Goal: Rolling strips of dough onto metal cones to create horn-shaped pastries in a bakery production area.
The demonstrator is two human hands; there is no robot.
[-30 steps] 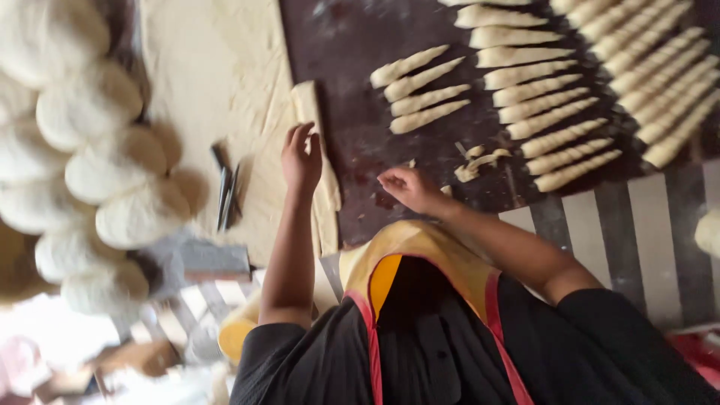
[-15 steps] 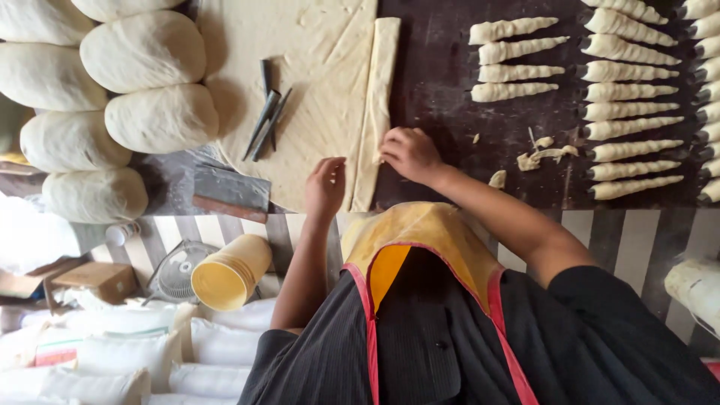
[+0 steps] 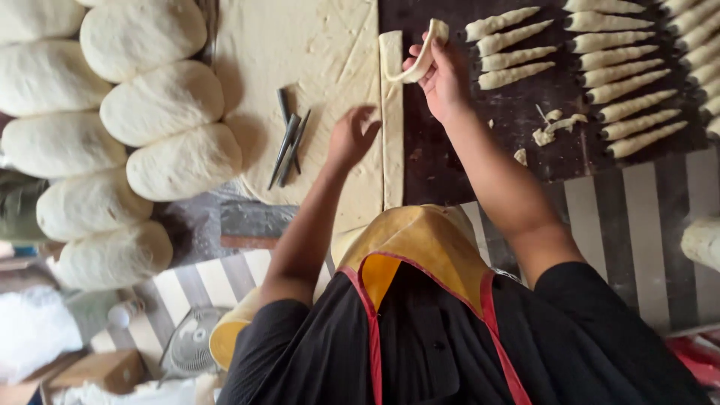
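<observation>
A person in a black top and a yellow apron (image 3: 420, 247) with red edging leans over a crowded worktop (image 3: 615, 225) covered in a striped cloth, where the rolled-out dough sheet (image 3: 315, 67) spreads pale across the middle and a double row of plump dough loaves (image 3: 150, 105) lines its left side. On the dark board (image 3: 465, 150) to the right, ranks of finished tapered dough sticks (image 3: 630, 82) lie side by side, with a few scraps (image 3: 551, 129) near them. What has changed in the last half second is the right hand (image 3: 442, 75): earlier it pressed flat at the sheet's cut edge, and now it is raised above the board, fingers closed on one end of a narrow dough strip (image 3: 416, 64) that hangs curved in the air, its lower end seeming to reach the long cut band (image 3: 391, 127) at the sheet's right border. That suggests a fresh strip has been pulled free for shaping. The left hand (image 3: 352, 139), earlier near the sheet's lower edge, now rests loosely curled on the sheet just left of that band, holding nothing, well apart from the right. The dark cutting tools (image 3: 287, 139) lie untouched on the sheet, as before. A yellow cup (image 3: 225, 337) sits by the left elbow.
</observation>
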